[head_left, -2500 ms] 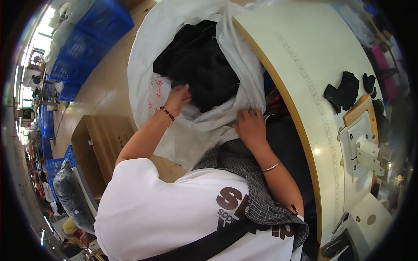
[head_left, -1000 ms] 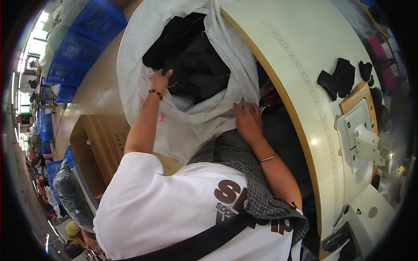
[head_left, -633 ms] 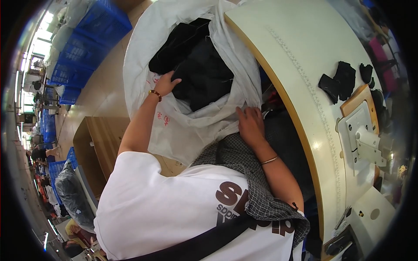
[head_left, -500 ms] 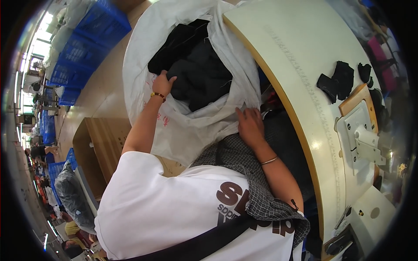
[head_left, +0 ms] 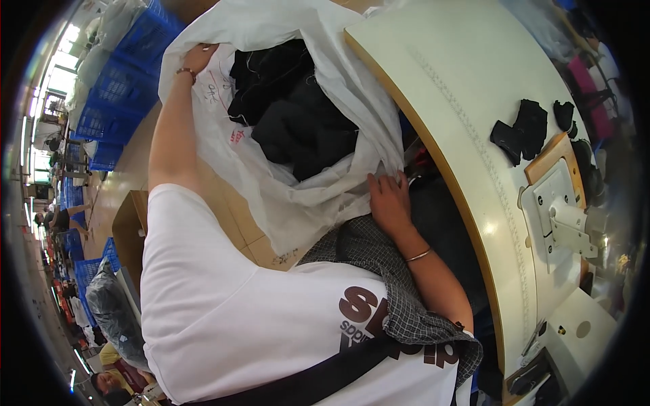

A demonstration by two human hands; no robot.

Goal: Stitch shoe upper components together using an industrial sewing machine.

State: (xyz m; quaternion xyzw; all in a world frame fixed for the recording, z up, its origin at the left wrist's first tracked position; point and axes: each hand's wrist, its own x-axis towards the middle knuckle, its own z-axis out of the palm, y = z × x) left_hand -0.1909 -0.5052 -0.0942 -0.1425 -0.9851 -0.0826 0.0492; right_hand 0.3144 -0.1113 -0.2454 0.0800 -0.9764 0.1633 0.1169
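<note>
A large white plastic sack [head_left: 369, 101] gapes in front of me, heaped with black fabric pieces [head_left: 305, 128] that trail loose threads. My left hand [head_left: 198, 58] is closed on the sack's rim at its far left, and the arm is stretched out along that side. Red and dark marks show on the sack wall near that hand. At the near right rim, my right hand [head_left: 391, 201] has its fingers bent over the white material, beside the table edge. Part of its grip is hidden by the back of the hand.
A pale table [head_left: 453, 81] with a wooden edge curves along the right. Small black cloth pieces [head_left: 531, 128] and a white sewing machine [head_left: 552, 216] are on it. Blue crates [head_left: 112, 95] are stacked at left, near a cardboard box [head_left: 128, 227] and a dark wrapped bundle [head_left: 115, 311].
My left hand has let go of the black fabric, moved up and left, and taken the sack's rim. The sack's left side is spread outward. My right hand has hardly moved.
</note>
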